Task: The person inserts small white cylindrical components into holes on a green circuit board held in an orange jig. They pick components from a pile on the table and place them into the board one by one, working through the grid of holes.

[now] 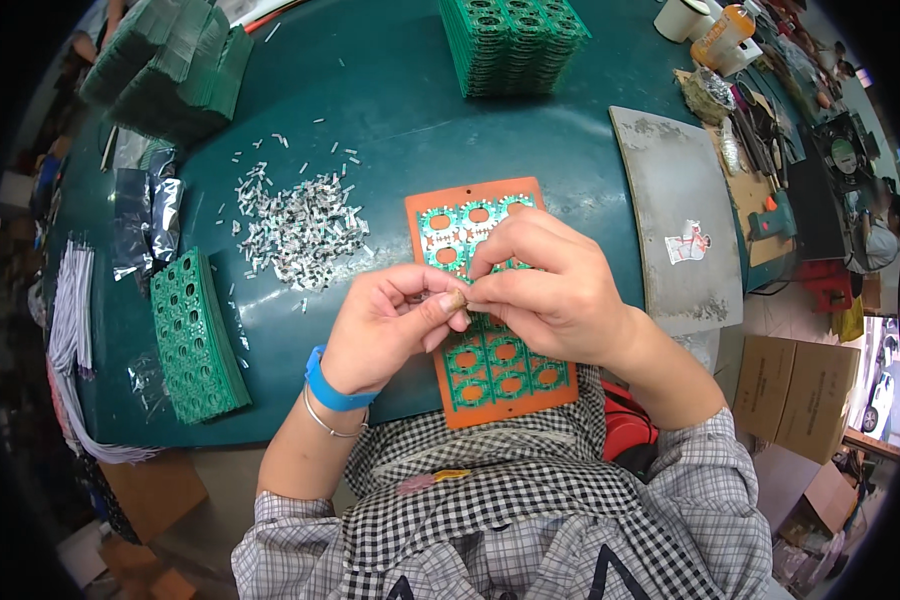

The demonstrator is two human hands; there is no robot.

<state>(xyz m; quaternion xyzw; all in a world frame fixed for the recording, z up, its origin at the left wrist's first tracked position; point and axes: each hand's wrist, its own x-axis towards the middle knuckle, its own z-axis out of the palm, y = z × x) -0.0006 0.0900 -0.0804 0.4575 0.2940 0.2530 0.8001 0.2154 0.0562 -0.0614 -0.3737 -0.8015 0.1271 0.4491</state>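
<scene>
My left hand (395, 325) and my right hand (560, 290) meet above an orange board (422, 208), thumbs and fingers pinched together at the tips. Whatever sits between the fingertips is too small and covered to make out. Green circuit boards (505, 365) with oval cut-outs lie on the orange board, partly hidden under my hands. To the left of them spreads a loose heap of small white and silvery parts (305, 225).
Stacks of green circuit boards stand at the far left (170, 60), far middle (513, 45) and near left (192, 335). White wires (72, 305) hang over the left edge. A grey plate (675, 180) lies at right, near tools (760, 130) and a cardboard box (795, 395).
</scene>
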